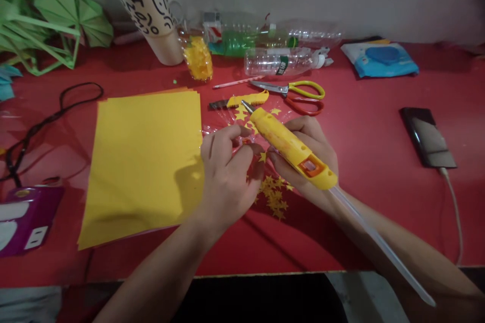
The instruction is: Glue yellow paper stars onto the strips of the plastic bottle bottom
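A yellow glue gun (291, 146) with a long clear glue stick (382, 245) out of its rear is gripped in my right hand (314, 156). Its metal tip points up and to the left. My left hand (229, 176) is bent, with thumb and index finger pinched by a small yellow star (262, 157) between the two hands. Clear plastic strips lie partly hidden under my fingers. Several yellow stars (273, 194) are piled below the hands, and others (241, 112) lie beyond them. A stack of yellow paper (146, 161) is beside my left hand.
Behind the hands lie a yellow cutter (248, 99), a pink pencil (237, 82), scissors (306, 89) and plastic bottles (282, 62). A white tumbler (151, 15) stands at the back left. At right are a wipes pack (381, 58) and a phone (428, 137) with a cable.
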Tool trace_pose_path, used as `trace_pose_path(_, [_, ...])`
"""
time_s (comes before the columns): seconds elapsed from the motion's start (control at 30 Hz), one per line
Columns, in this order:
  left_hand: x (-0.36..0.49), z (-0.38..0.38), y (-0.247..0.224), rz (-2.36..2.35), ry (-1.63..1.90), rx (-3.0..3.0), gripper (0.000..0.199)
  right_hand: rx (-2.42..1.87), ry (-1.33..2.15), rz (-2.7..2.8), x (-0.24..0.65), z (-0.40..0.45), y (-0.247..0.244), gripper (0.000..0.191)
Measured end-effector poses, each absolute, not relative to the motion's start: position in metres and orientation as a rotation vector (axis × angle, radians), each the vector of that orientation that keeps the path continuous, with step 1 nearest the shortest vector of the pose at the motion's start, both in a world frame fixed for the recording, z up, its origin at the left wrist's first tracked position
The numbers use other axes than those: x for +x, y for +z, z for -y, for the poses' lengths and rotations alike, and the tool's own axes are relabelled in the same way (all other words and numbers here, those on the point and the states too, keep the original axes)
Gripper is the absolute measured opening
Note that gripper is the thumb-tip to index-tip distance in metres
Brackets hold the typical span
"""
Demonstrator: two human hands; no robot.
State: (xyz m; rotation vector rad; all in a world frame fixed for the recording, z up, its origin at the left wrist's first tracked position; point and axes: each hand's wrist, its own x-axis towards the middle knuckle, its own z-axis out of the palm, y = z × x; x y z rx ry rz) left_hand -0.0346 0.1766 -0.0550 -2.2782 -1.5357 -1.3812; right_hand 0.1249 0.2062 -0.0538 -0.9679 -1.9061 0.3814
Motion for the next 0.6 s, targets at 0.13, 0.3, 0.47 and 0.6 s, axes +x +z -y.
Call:
trace_pose_path(0.13, [-0.0348, -0.1766, -0.0558, 1.549, -1.390, -2.289, 0.016, -1.043, 0.395, 1.943, 0.1255, -0.2022, -0.0484, 0.006])
trace_pose_path(0.3, [-0.0345, -0.1765, -0.0567, 1.589, -1.415, -2.295, 0.018, -0.943, 0.322, 1.940, 0.1262, -0.2045, -0.0517, 0.006])
trace_pose_path(0.47, [-0.0350, -0.1767, -0.0575, 1.585, -1.422, -2.304, 0.017, -1.012, 0.372, 1.973, 0.1284, -0.2022, -0.0478, 0.006])
trace_pose_path(0.6, [-0.0353, -0.1756, -0.0572, 1.619, -1.403, -2.317, 0.017, -1.011, 0.377, 1.980, 0.1284, -0.2021, -0.0467, 0.006])
